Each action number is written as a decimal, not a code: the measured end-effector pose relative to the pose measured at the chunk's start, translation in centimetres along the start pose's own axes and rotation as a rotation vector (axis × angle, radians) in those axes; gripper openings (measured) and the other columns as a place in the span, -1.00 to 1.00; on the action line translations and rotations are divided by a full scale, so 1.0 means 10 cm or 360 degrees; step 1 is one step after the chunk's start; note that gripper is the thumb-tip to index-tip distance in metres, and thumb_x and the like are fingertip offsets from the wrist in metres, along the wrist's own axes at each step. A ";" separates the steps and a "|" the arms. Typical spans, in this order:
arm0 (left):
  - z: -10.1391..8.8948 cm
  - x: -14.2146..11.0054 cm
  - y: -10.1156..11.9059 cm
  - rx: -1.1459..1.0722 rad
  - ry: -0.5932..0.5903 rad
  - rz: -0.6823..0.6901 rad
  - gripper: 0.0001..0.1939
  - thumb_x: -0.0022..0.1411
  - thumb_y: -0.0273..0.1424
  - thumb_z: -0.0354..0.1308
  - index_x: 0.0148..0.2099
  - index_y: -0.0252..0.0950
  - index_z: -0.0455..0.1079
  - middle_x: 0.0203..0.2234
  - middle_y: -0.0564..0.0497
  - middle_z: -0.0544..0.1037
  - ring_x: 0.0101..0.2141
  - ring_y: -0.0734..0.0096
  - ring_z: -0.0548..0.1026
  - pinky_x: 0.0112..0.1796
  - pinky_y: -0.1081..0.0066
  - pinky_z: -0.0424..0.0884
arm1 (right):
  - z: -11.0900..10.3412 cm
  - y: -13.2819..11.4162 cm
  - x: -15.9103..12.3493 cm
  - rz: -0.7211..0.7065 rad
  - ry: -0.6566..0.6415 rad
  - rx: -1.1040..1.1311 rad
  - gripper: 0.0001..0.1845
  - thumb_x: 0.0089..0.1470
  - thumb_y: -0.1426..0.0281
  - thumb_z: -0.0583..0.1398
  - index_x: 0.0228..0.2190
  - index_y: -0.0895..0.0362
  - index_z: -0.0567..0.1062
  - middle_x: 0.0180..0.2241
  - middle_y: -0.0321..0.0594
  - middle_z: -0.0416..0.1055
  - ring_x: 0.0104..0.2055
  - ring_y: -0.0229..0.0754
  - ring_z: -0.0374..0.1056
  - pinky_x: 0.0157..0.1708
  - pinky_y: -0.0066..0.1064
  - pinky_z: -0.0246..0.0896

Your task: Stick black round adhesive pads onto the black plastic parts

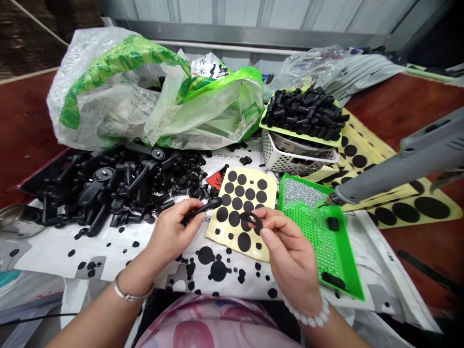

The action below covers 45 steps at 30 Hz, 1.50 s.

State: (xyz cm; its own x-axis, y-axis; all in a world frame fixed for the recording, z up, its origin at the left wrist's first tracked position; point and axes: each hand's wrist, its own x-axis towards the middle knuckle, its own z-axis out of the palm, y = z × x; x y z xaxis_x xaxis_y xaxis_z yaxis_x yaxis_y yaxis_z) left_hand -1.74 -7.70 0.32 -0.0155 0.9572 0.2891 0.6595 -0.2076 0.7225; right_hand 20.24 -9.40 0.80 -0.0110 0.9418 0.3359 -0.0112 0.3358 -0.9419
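Handles of black moulded plastic [92, 191] lay heaped on a white plastic sheet [54, 246], within easy reach of the left hand [170, 237], which gripped one such handle [201, 210] by its slim stem, the far end tilted up. The right hand [288, 249], close by but apart, pinched a thin black ring [250, 221] at its edge, perhaps to keep fingertips off a tacky face. Between the hands, for short reaches, lay a yellowish backing sheet [217, 227] studded with matt black discs [244, 241]. A green perforated tray [290, 180] stood just right, silvery grit [302, 191] glittering at one end.
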 end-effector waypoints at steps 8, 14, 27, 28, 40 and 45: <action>0.06 0.11 -0.14 0.0632 0.0036 0.0188 -0.80 0.23 -0.36 0.07 -0.14 -0.27 0.44 -0.30 -0.10 0.59 -0.25 0.15 0.53 -0.23 0.25 0.40 | -0.06 0.09 -0.09 0.0013 0.0006 -0.0115 -0.94 0.15 0.42 0.15 -0.38 0.06 0.42 -0.16 -0.16 0.41 -0.05 -0.16 0.34 -0.03 -0.26 0.26; -0.06 0.07 -0.27 0.0625 0.0119 0.0260 -0.78 0.24 -0.29 0.10 -0.12 -0.25 0.43 -0.24 -0.05 0.58 -0.22 0.27 0.53 -0.17 0.34 0.42 | -0.12 0.14 -0.13 0.0071 0.0035 -0.0145 -0.94 0.15 0.40 0.16 -0.38 0.05 0.42 -0.15 -0.18 0.41 -0.03 -0.17 0.32 -0.01 -0.26 0.22; -0.73 0.56 -0.59 0.1277 0.0339 -0.0075 -0.54 0.20 -0.38 0.00 0.14 -0.38 0.33 -0.29 -0.20 0.52 -0.20 -0.02 0.47 -0.18 0.15 0.34 | -0.08 0.16 -0.12 0.0169 -0.0001 -0.0080 -0.93 0.15 0.36 0.17 -0.39 0.03 0.43 -0.15 -0.24 0.40 -0.02 -0.20 0.29 0.02 -0.32 0.16; -0.73 0.60 -0.59 0.1268 0.0343 -0.0085 -0.53 0.20 -0.39 0.00 0.15 -0.38 0.32 -0.28 -0.20 0.52 -0.21 0.00 0.48 -0.20 0.16 0.35 | -0.08 0.16 -0.12 0.0171 -0.0002 -0.0067 -0.93 0.15 0.36 0.17 -0.39 0.03 0.43 -0.15 -0.25 0.40 -0.01 -0.20 0.28 0.02 -0.32 0.15; -0.17 0.13 0.24 -0.0886 -0.0170 -0.0441 -0.45 0.09 -0.35 0.23 0.13 -0.38 0.26 -0.47 0.01 0.56 -0.52 0.44 0.48 -0.51 0.51 0.39 | 0.11 -0.25 0.36 0.0735 -0.0405 0.0531 -0.87 0.01 0.36 0.26 -0.52 0.09 0.45 -0.04 -0.16 0.43 0.08 -0.10 0.28 0.12 -0.18 0.04; -0.01 0.00 0.32 -0.0926 -0.0384 -0.0358 -0.51 0.15 -0.36 0.19 0.12 -0.39 0.29 -0.47 0.01 0.55 -0.37 0.38 0.53 -0.28 0.46 0.47 | 0.16 -0.31 0.49 0.0871 -0.0517 0.0518 -0.91 -0.08 0.39 0.27 -0.56 0.10 0.47 -0.26 -0.17 0.49 0.09 -0.12 0.26 0.14 -0.19 0.02</action>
State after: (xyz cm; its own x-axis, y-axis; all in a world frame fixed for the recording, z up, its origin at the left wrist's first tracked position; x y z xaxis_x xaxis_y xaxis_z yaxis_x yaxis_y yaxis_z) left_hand 0.27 -8.40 2.69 0.1081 0.9941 -0.0077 0.1456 -0.0082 0.9893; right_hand 18.64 -5.89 5.39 -0.3972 0.9051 -0.1515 -0.2164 -0.2529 -0.9430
